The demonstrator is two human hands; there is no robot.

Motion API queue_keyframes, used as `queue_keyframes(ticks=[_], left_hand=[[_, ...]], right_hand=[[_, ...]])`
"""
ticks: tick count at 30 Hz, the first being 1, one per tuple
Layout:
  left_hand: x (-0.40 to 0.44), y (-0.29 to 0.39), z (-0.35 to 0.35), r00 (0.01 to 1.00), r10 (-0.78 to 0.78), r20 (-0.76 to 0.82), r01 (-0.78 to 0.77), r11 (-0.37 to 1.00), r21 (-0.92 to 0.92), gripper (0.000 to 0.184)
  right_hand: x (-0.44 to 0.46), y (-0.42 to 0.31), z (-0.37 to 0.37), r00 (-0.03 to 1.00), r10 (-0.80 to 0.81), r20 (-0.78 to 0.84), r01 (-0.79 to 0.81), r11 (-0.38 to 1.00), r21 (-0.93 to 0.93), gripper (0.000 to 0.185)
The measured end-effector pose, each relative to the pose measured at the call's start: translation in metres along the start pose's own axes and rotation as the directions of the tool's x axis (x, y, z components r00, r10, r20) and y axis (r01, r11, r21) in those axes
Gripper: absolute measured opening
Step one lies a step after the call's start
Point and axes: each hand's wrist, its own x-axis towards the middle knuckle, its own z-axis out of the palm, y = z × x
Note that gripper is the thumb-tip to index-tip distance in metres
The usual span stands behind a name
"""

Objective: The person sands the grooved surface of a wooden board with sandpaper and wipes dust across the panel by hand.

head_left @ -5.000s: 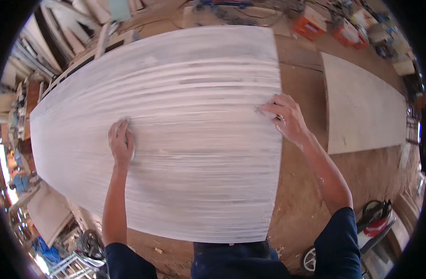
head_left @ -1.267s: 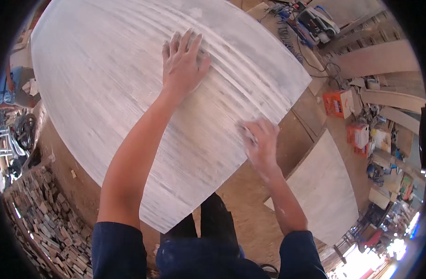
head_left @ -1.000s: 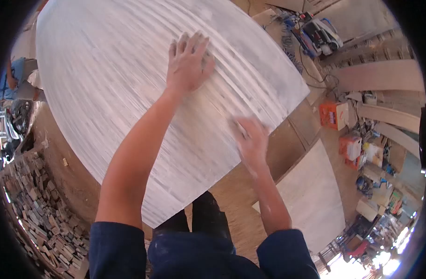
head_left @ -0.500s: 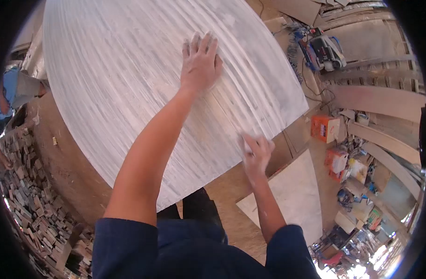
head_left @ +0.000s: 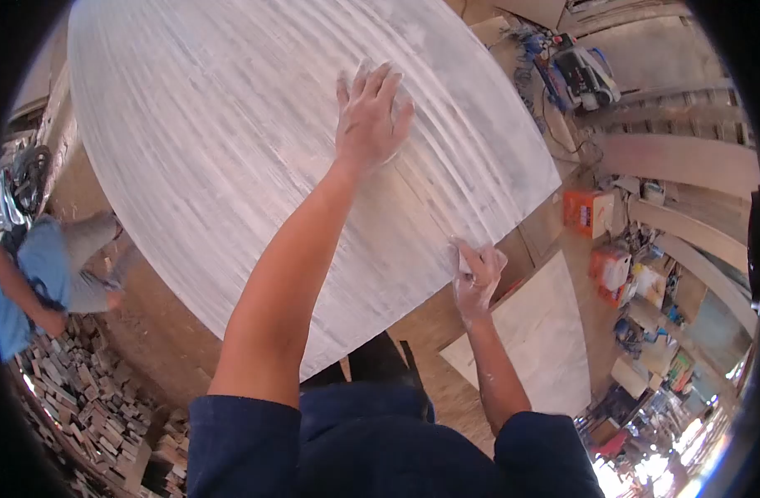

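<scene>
A large pale board [head_left: 230, 191], streaked and dusted with white powder, lies before me. My left hand [head_left: 368, 124] rests flat on its middle, fingers spread and coated with white dust. At the board's near right edge is my right hand [head_left: 479, 278], also dusty. Its fingers are curled, with the index finger and thumb toward the board surface. Something whitish seems to be in that grip, but I cannot make out what it is.
A smaller pale panel [head_left: 542, 340] lies lower right, under the board's level. Beyond the right edge are a blue-and-black machine [head_left: 583, 79], orange boxes [head_left: 581, 212] and long planks [head_left: 674, 162]. On the left, a person in blue [head_left: 43, 266] is near piled wood blocks [head_left: 93, 407].
The view has shifted, bringing more of the person at the left into sight. My left hand stays flat on the board. My right hand, blurred before, is now sharper near the same edge.
</scene>
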Motion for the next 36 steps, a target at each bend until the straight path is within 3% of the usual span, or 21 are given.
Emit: queue_keyframes(ticks=[4,6,9,16,18,19,20,21,24,28,31,34,36], left_hand=[[-0.001,0.001,0.002,0.999,0.033,-0.001,-0.033,0.999,0.005,0.041],[-0.002,-0.006,0.007,1.000,0.013,0.000,-0.013,0.999,-0.049,0.040],[-0.001,-0.009,0.007,1.000,0.000,-0.017,-0.002,0.995,-0.095,0.038],[-0.002,-0.014,0.008,0.998,0.064,-0.017,-0.065,0.992,-0.111,0.035],[-0.013,-0.003,0.005,0.993,0.117,0.010,-0.115,0.989,-0.096,0.036],[-0.026,-0.001,0.005,0.987,0.160,0.027,-0.160,0.987,0.007,0.040],[-0.037,0.001,0.003,0.980,0.195,0.049,-0.200,0.973,0.115,0.043],[-0.056,0.012,-0.003,0.970,0.206,0.130,-0.223,0.965,0.139,0.046],[-0.124,0.054,-0.008,0.905,0.279,0.320,-0.347,0.921,0.177,0.055],[-0.177,0.113,-0.002,0.856,0.301,0.420,-0.370,0.925,0.091,0.061],[-0.201,0.149,-0.002,0.783,0.336,0.524,-0.408,0.912,0.025,0.058],[-0.205,0.142,-0.004,0.764,0.447,0.465,-0.463,0.882,-0.087,0.056],[-0.190,0.117,-0.013,0.765,0.441,0.469,-0.480,0.876,-0.042,0.055]], right_hand=[[0.057,-0.027,0.043,1.000,-0.026,-0.002,0.026,0.986,0.163,0.046],[0.111,-0.062,0.071,0.991,-0.095,-0.093,0.109,0.980,0.167,0.043],[0.115,-0.066,0.077,0.999,-0.011,-0.032,0.017,0.977,0.213,0.045],[-0.081,0.033,-0.025,0.982,0.139,-0.132,-0.142,0.990,-0.011,0.031],[-0.142,0.045,-0.041,0.946,0.268,-0.181,-0.271,0.963,0.014,0.022],[-0.161,0.040,-0.053,0.938,0.279,-0.205,-0.282,0.959,0.017,0.022],[-0.176,0.031,-0.065,0.904,0.390,-0.176,-0.384,0.921,0.071,0.017],[-0.194,0.022,-0.072,0.857,0.499,-0.128,-0.485,0.865,0.128,0.013],[-0.251,0.018,-0.047,0.761,0.631,-0.149,-0.587,0.768,0.256,0.011],[-0.251,-0.019,-0.046,0.698,0.713,-0.061,-0.646,0.665,0.373,0.011],[-0.242,-0.028,-0.042,0.745,0.662,-0.082,-0.606,0.723,0.331,0.011],[-0.218,-0.030,-0.043,0.756,0.644,-0.117,-0.576,0.740,0.348,0.011],[-0.190,-0.036,-0.058,0.769,0.638,-0.051,-0.584,0.732,0.351,0.013]])
